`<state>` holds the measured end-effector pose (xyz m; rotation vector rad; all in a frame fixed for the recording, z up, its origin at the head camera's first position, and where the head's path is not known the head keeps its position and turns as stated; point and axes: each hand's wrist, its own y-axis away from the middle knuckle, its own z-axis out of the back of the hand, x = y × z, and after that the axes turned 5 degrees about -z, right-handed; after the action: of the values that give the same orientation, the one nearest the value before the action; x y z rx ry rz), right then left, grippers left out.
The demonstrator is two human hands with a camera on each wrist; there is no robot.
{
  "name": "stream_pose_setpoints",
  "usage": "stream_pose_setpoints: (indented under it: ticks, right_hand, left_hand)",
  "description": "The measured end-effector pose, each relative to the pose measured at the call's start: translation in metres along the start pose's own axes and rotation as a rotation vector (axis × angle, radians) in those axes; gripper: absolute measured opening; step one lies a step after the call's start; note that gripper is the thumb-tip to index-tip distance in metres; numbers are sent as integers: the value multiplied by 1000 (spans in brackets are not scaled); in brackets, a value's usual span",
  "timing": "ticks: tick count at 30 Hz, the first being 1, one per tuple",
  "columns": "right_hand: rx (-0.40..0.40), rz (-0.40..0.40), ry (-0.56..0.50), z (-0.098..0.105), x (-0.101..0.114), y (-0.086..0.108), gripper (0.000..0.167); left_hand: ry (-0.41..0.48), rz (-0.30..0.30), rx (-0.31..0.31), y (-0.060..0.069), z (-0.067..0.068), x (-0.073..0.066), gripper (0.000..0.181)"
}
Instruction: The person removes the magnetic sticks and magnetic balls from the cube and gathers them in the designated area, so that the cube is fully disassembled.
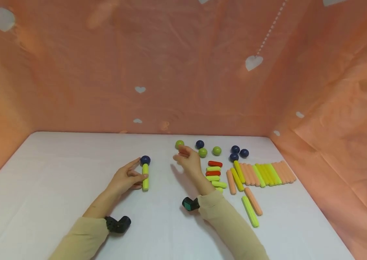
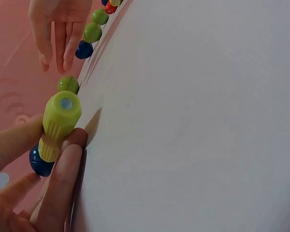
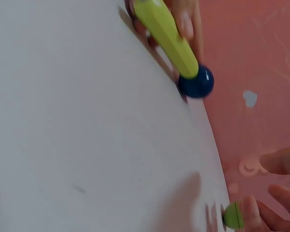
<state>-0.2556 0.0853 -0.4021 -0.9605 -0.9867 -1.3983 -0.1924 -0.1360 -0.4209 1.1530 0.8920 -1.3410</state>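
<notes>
My left hand [image 1: 126, 179] pinches a yellow-green stick [image 1: 145, 177] between thumb and fingers. A dark blue ball [image 1: 145, 160] sits against the stick's far end, one fingertip beside it. The stick's near end shows a small metallic disc in the left wrist view. My right hand [image 1: 189, 161] hovers over the back of the table with fingers parted and nothing held. Close to its fingertips lies a green ball [image 1: 179, 144]; in the right wrist view the green ball [image 3: 233, 215] is partly covered by the fingers, and contact is unclear.
Right of the right hand lie green balls [image 1: 217, 151] and dark blue balls [image 1: 244, 153]. Short red sticks [image 1: 215, 164] and yellow-green ones form a column. A row of longer peach and yellow sticks [image 1: 264, 174] lies further right, with several loose ones nearer. Orange cloth [image 1: 183, 72] walls the table.
</notes>
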Motion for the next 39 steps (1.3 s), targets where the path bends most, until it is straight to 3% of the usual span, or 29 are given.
stream_pose_setpoints:
  ticks: [6, 10, 13, 16, 20, 23, 28, 33, 39]
  right_hand:
    - [63, 17, 4, 0, -7, 17, 43]
    - [114, 19, 34, 0, -10, 28, 41]
    - [153, 10, 50, -2, -12, 35, 40]
    - [179, 3, 55, -5, -13, 42, 40]
    - [196, 0, 58, -6, -12, 47, 39]
    - [209, 7, 61, -7, -11, 50, 38]
    - [240, -5, 60, -11, -9, 55, 39]
    - [281, -5, 100, -17, -7, 60, 42]
    - [318, 27, 180, -14, -6, 60, 44]
  left_hand:
    - [-71, 48, 16, 5, -1, -8, 75]
    - [-202, 58, 32, 8, 3, -17, 64]
    - [-338, 15, -14, 7, 7, -22, 55]
    - [-405, -73, -62, 0, 9, -22, 48]
    - [-388, -227, -52, -13, 6, -17, 44]
    - [-387, -288, -22, -19, 6, -13, 42]
    - [-373, -288, 0, -20, 10, -7, 37]
    - [-411, -312, -29, -15, 10, -5, 35]
    - [-470, -275, -37, -4, 8, -6, 33]
